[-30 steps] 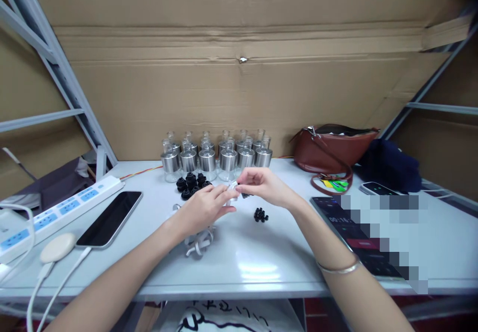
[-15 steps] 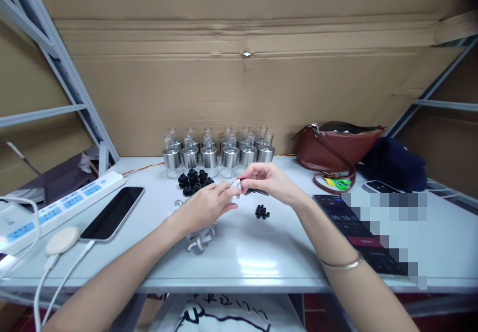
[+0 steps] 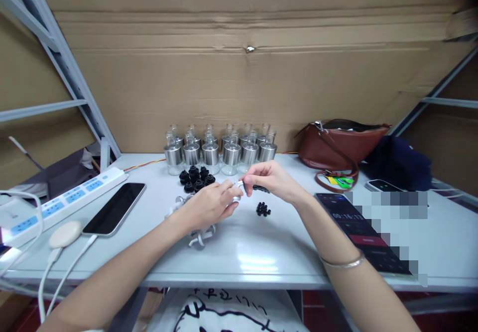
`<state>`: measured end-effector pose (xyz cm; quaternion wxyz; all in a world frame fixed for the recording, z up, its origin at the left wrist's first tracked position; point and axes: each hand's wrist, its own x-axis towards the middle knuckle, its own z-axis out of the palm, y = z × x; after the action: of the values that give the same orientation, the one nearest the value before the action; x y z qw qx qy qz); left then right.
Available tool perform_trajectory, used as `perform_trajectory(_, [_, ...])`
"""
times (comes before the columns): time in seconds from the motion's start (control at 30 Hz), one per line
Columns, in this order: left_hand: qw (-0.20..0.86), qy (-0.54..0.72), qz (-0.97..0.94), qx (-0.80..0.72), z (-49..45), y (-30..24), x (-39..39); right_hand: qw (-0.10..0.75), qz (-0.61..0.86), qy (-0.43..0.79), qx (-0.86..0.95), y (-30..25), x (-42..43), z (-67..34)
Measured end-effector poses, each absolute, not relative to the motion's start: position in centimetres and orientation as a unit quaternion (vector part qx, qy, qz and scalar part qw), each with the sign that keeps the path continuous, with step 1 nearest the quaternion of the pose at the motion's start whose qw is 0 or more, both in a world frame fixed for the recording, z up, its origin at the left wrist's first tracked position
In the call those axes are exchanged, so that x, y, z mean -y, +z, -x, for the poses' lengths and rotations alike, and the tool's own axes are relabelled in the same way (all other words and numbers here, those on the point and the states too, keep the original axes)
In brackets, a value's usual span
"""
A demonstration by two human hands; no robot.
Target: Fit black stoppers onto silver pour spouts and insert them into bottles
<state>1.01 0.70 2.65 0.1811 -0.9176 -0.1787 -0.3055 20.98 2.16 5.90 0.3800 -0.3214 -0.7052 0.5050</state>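
My left hand (image 3: 212, 202) is closed on a small white plastic part (image 3: 241, 187), which pokes out past its fingertips. At the part's far end my right hand (image 3: 269, 180) pinches thumb and forefinger together. Whatever lies between those fingertips is too small and covered to make out. Under and beside the left forearm lie more white curved plastic pieces (image 3: 201, 236), partly hidden. A cluster of black ribbed caps (image 3: 194, 176) sits beyond the left hand. Tiny black pieces (image 3: 263, 209) are heaped below the right hand, and flat dark pieces (image 3: 260, 189) show partly behind it.
Glass bottles with metal sleeves (image 3: 211, 154) stand in rows at the back. To the left are a power strip (image 3: 70, 200), a phone (image 3: 114, 210) and a round white charger (image 3: 65, 234). A brown bag (image 3: 336, 145), dark cloth (image 3: 398, 165) and a timer screen (image 3: 358, 227) lie right.
My right fingertips have shifted slightly at the end of the white part, whose end now shows more whitely between the hands. The camera view has moved slightly; the left hand keeps its hold.
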Motion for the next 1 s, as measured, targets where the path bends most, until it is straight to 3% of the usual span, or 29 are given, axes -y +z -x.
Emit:
perform_trajectory(0.33, [0.173, -0.305, 0.917, 0.189, -1.0, 2.4, -0.7, 0.372, 0.335, 0.488, 0.715, 5.6, -2.3, -20.7])
perform_trajectory(0.7, [0.097, -0.368, 0.912, 0.154, -0.7, 2.4, -0.8, 0.362, 0.182, 0.693, 0.597, 4.4, -2.3, -20.2])
perform_trajectory(1.0, [0.088, -0.405, 0.903, 0.115, -0.8, 2.2, -1.2, 0.343, 0.13, 0.741, 0.562, 4.5, -2.2, -20.2])
